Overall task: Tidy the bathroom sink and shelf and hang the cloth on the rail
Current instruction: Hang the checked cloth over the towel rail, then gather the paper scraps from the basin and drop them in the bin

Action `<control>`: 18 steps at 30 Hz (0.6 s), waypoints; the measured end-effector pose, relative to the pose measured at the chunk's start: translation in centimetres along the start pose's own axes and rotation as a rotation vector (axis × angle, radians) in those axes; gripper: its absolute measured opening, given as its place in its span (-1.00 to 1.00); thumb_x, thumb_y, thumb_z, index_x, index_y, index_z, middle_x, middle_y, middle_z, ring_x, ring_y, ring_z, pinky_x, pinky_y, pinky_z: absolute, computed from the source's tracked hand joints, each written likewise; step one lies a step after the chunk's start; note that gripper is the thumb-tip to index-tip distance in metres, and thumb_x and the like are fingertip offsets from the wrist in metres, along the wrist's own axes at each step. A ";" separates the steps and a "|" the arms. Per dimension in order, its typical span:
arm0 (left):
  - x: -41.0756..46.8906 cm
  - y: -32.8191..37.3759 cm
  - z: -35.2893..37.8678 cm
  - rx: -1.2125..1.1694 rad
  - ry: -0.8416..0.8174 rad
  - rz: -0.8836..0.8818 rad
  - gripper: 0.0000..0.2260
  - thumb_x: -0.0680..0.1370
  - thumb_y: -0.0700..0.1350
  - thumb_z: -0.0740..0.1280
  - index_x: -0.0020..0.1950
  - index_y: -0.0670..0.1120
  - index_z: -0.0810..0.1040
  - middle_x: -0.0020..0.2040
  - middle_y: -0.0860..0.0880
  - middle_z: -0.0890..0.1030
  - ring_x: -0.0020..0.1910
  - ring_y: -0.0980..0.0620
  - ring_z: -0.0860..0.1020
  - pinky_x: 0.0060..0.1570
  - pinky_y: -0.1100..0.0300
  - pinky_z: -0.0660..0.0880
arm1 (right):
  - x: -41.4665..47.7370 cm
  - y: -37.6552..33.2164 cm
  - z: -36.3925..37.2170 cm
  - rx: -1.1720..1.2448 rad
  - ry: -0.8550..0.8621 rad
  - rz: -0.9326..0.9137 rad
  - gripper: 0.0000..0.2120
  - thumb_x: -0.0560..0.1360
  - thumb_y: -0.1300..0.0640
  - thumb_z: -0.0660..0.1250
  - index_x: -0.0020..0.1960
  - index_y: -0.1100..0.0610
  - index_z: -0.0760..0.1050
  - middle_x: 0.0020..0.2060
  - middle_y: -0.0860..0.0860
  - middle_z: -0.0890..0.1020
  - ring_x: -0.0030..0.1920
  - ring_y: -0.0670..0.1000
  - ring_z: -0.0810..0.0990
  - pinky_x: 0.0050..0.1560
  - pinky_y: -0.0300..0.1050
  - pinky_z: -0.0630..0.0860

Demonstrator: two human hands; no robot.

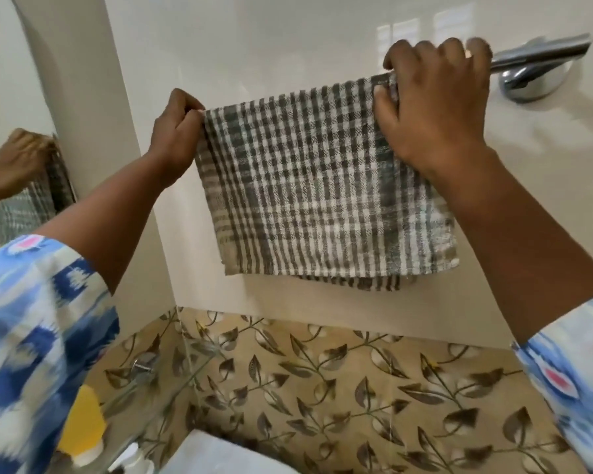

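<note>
The checked cloth (322,186) is hanging doubled over the rail (541,53), its folded top edge running along the rail's long axis, rising from about 9 o'clock at the left hand (175,138) towards 2 o'clock at the right hand (435,107). The left hand's fingers (189,109) are pinching the cloth's left top corner, closed tight on it. The right hand is lying over the rail at the cloth's right top corner, its fingers curling across the bar and the thumb pressing the fabric; how firmly it is gripping I cannot tell. Bare rail is showing only at 3 o'clock of the right hand, near the wall bracket (531,82), so that hand is the nearer one for any sliding or evening out, I judge. Two layers are showing at the bottom hem, slightly offset.
</note>
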State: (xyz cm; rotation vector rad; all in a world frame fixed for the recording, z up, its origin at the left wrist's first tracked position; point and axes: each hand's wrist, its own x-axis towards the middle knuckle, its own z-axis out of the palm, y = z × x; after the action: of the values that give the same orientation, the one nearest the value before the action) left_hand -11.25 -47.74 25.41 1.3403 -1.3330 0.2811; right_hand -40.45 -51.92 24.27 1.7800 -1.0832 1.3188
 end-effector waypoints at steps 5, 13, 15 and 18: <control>-6.3 -0.3 0.6 -0.112 0.203 0.054 -0.60 0.61 -0.12 0.11 0.43 -0.15 0.16 0.42 -0.06 0.23 0.39 0.03 0.22 0.41 0.07 0.22 | -4.0 -2.1 0.0 0.051 0.051 0.028 -0.54 0.51 -0.08 0.07 0.37 0.04 0.26 0.45 0.12 0.29 0.48 0.20 0.17 0.43 0.39 -0.10; -37.2 -7.4 5.6 -0.246 0.183 -0.429 -0.79 0.51 -0.26 0.20 0.12 -0.09 0.43 0.11 -0.17 0.50 0.07 0.13 0.49 0.07 0.31 0.42 | -25.6 -11.7 3.9 0.885 -0.218 -0.095 -0.76 0.43 0.25 0.24 0.07 0.24 0.52 0.07 0.25 0.57 0.13 0.23 0.49 0.21 0.04 0.36; -44.6 -9.4 5.2 -0.147 0.082 -0.681 -0.81 0.52 -0.34 0.22 0.06 -0.12 0.48 0.12 -0.23 0.51 0.02 0.01 0.51 -0.03 0.33 0.44 | -32.6 -14.4 4.8 1.020 -0.568 -0.027 -0.78 0.39 0.32 0.29 0.03 0.26 0.55 0.04 0.23 0.58 0.11 0.23 0.52 0.15 -0.01 0.38; -53.0 -12.1 3.1 0.025 -0.056 -0.962 -0.83 0.50 -0.40 0.25 0.04 -0.25 0.53 0.10 -0.24 0.54 0.03 -0.17 0.55 -0.03 0.22 0.46 | -41.8 -17.4 6.0 1.144 -1.012 0.110 -0.80 0.42 0.38 0.30 0.02 0.24 0.56 0.04 0.18 0.61 0.10 0.21 0.56 0.13 0.02 0.46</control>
State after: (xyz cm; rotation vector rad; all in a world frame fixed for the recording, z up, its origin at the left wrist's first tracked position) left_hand -20.35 -26.80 -23.99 1.8533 -0.6025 -0.4005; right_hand -28.50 -39.92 -18.12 3.5225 -0.9015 1.1420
